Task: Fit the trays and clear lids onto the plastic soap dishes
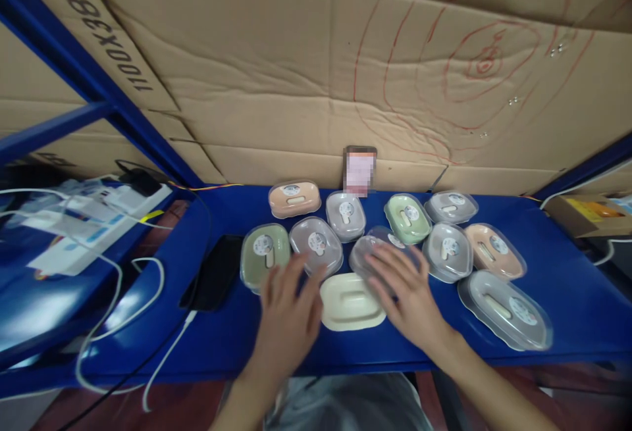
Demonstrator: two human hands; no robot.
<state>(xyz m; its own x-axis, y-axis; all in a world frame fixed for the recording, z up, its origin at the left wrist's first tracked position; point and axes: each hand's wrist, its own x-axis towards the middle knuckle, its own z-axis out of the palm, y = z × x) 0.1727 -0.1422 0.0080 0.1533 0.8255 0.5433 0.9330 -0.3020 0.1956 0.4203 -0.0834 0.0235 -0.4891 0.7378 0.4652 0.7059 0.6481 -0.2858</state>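
Observation:
Several oval soap boxes with clear lids lie on a blue shelf (567,286). My left hand (289,316) is spread, fingers apart, over the near edge of a grey lidded box (316,243), beside a green one (261,253). My right hand (407,293) lies flat with fingers apart on a clear lid (368,250). Between my hands sits a cream tray without a lid (351,301). Neither hand grips anything.
More lidded boxes: orange (295,198), grey (345,215), green (407,218), grey (451,206), grey (448,251), orange (494,250), large grey (506,309). A black phone (213,273) with a white cable lies left. A small screen (360,170) leans on the cardboard wall.

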